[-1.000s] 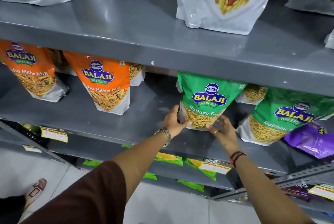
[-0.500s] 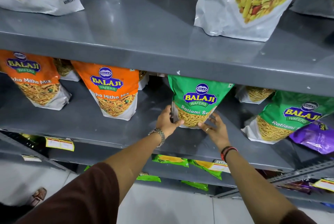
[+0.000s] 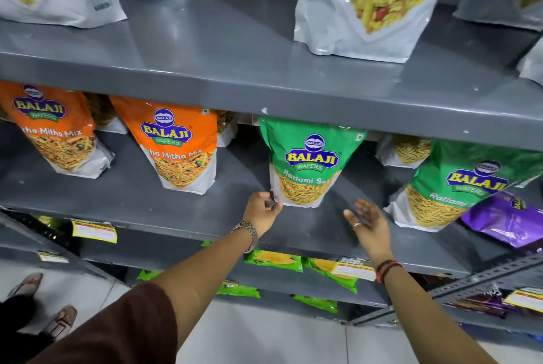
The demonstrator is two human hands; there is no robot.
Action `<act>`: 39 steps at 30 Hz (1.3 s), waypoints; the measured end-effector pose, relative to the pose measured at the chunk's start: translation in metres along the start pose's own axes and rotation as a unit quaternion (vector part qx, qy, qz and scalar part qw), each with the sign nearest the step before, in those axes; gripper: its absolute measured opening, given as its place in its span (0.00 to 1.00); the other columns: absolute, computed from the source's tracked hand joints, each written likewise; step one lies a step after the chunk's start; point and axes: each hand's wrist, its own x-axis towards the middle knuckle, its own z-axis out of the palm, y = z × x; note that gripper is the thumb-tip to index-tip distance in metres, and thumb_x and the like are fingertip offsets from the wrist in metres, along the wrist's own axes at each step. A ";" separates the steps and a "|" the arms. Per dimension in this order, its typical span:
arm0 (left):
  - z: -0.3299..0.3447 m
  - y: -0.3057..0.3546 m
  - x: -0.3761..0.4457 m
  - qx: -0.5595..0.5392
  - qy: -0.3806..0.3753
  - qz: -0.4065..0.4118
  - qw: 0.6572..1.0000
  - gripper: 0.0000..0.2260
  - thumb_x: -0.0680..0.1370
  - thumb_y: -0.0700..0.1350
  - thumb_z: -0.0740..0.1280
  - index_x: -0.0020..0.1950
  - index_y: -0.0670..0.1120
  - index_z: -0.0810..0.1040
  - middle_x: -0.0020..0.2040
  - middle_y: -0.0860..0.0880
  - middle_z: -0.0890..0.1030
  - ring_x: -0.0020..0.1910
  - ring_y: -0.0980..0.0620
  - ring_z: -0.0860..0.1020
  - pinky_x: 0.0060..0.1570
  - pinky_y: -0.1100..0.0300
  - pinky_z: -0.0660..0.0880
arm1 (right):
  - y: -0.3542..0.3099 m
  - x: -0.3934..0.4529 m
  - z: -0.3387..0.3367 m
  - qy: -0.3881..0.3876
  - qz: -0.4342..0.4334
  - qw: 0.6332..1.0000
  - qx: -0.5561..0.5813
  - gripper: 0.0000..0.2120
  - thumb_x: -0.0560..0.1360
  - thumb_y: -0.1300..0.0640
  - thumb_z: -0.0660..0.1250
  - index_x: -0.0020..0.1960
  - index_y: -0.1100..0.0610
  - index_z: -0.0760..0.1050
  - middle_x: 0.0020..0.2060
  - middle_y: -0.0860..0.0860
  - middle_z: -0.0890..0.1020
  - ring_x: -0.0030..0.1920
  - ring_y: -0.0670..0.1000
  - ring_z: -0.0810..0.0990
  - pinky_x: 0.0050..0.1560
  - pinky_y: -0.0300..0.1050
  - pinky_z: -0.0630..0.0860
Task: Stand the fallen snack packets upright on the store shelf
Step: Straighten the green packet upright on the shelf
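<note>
A green Ratlami Sev packet [image 3: 308,164] stands upright on the grey middle shelf [image 3: 141,196]. My left hand [image 3: 261,211] touches its lower left corner with curled fingers. My right hand [image 3: 365,224] hovers open just right of the packet's base, apart from it. A second green packet [image 3: 458,184] leans to the right, and a purple packet [image 3: 508,218] lies fallen in front of it. Two orange Khatta Mitha Mix packets [image 3: 179,143] [image 3: 55,128] stand to the left.
The upper shelf [image 3: 235,40] holds large white snack bags [image 3: 361,2]. More packets stand behind the front row. Lower shelves carry green packets [image 3: 276,259] and yellow price tags [image 3: 94,231]. Feet in sandals [image 3: 26,284] show on the floor at bottom left.
My right hand has let go of the green packet and drawn back to the right, open. My left hand has slid down to the packet's lower left corner. The packet now stands upright.
</note>
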 end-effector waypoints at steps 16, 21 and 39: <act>0.195 0.102 -0.040 -0.033 -0.101 0.057 0.993 0.25 0.74 0.43 0.68 0.69 0.43 0.66 0.60 0.47 0.74 0.57 0.49 0.76 0.52 0.71 0.71 | 0.063 0.053 -0.171 0.135 0.019 0.990 -0.017 0.47 0.62 0.25 0.54 0.62 0.63 0.72 0.66 0.65 0.71 0.68 0.59 0.69 0.69 0.51 0.64; 0.235 0.131 -0.040 -0.038 -0.107 0.044 0.993 0.32 0.73 0.45 0.69 0.73 0.42 0.59 0.55 0.48 0.75 0.52 0.50 0.76 0.55 0.60 0.72 | 0.027 0.050 -0.183 0.041 0.029 0.998 -0.035 0.29 0.76 0.49 0.61 0.72 0.59 0.59 0.69 0.61 0.69 0.68 0.60 0.70 0.63 0.45 0.67; 0.248 0.136 -0.038 0.002 0.011 0.053 0.999 0.24 0.72 0.48 0.68 0.66 0.45 0.68 0.64 0.43 0.74 0.62 0.44 0.74 0.61 0.48 0.74 | 0.019 0.061 -0.190 0.003 0.035 0.999 0.015 0.28 0.77 0.57 0.61 0.74 0.53 0.54 0.71 0.56 0.68 0.69 0.57 0.69 0.70 0.52 0.64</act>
